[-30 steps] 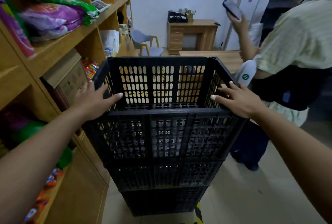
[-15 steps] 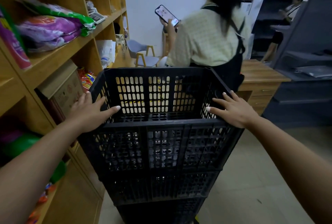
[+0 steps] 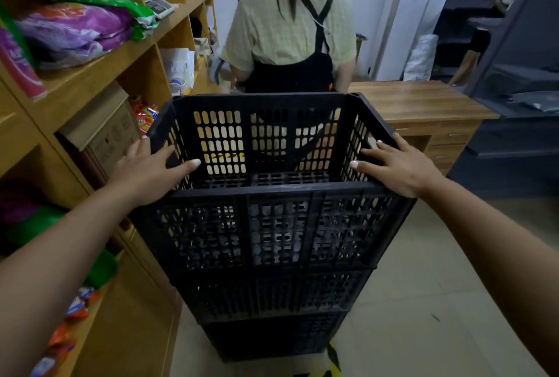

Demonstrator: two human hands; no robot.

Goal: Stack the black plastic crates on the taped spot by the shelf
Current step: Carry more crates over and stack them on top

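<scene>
Three black slotted plastic crates stand stacked on the floor beside the wooden shelf (image 3: 99, 74). The top crate (image 3: 272, 225) is empty. My left hand (image 3: 148, 169) lies over its near left corner, thumb along the rim and fingers down the outer side. At the near right corner my right hand (image 3: 399, 165) grips the rim the same way. The middle crate (image 3: 272, 295) and the bottom crate (image 3: 272, 337) sit squarely under it. A strip of yellow-and-black tape (image 3: 332, 357) shows on the floor at the stack's front right foot.
A person in a pale yellow shirt (image 3: 290, 31) stands right behind the stack, back turned. A wooden desk (image 3: 423, 104) is at the right rear, with dark shelving (image 3: 520, 74) beyond. Snack bags and a cardboard box (image 3: 102, 131) fill the shelf on the left.
The person in the yellow shirt has walked from the right to directly behind the crates and turned away. My hands have stayed on the top crate's near corners.
</scene>
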